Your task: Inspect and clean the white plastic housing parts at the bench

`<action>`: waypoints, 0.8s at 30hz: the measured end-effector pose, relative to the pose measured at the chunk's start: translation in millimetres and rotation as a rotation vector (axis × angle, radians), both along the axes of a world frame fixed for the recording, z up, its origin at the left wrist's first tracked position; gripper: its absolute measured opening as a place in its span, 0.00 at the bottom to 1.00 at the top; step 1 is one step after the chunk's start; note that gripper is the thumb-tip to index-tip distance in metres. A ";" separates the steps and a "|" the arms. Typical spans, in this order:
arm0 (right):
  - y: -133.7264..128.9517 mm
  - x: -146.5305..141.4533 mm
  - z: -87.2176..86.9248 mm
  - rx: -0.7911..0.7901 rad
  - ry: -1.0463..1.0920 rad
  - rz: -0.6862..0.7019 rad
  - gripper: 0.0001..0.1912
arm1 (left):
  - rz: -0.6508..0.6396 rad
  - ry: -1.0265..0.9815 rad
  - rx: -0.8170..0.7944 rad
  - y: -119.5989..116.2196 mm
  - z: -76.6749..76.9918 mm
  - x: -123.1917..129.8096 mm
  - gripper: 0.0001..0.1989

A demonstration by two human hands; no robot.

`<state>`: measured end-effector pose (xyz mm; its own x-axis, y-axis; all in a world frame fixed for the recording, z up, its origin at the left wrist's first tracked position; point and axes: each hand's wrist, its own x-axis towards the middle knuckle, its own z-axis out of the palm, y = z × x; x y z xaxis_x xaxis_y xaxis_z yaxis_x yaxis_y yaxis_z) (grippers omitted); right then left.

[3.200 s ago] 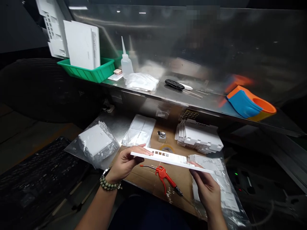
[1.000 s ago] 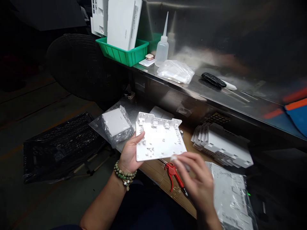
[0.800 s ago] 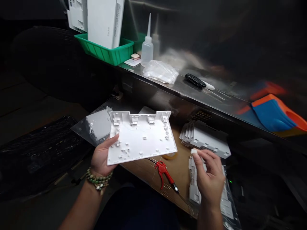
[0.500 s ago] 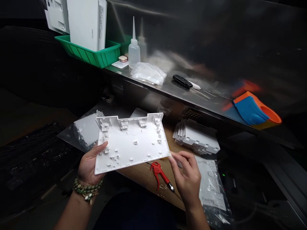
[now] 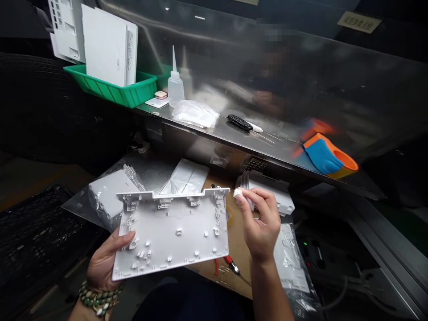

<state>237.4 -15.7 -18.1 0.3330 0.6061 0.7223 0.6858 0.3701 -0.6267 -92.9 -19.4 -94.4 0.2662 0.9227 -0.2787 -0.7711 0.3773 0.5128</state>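
Note:
My left hand grips a white plastic housing panel by its left side, thumb on the inner face. That face is turned up toward me and shows small clips and posts. My right hand is closed in a pinch on a small white wad, probably cloth or tissue. It is just off the panel's upper right corner, apart from it. A red air blow gun lies on the cardboard below, partly hidden by the panel.
Bagged white panels lie at left; a stack of panels stands at right. On the metal shelf are a green basket, a squeeze bottle, plastic bags, a black-handled tool and a blue-orange holder.
My right hand has moved up from the panel's lower right corner, and the white wad now shows at its fingertips. The panel, in my left hand, sits lower and further left in view.

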 end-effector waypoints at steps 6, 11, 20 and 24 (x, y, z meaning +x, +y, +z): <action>5.0 -2.6 -14.4 -0.032 -0.015 0.015 0.07 | 0.014 0.090 0.010 -8.2 9.5 15.6 0.45; 8.7 18.2 -31.9 -0.077 -0.017 -0.037 0.07 | 0.002 0.109 -0.012 -11.9 26.1 26.4 0.43; -12.0 -48.9 -16.7 -0.053 0.046 0.194 0.09 | -0.099 0.363 0.179 -11.7 39.1 85.9 0.32; -15.3 -70.8 -13.9 -0.047 0.015 0.244 0.10 | -0.185 0.413 0.298 -14.5 35.0 98.8 0.29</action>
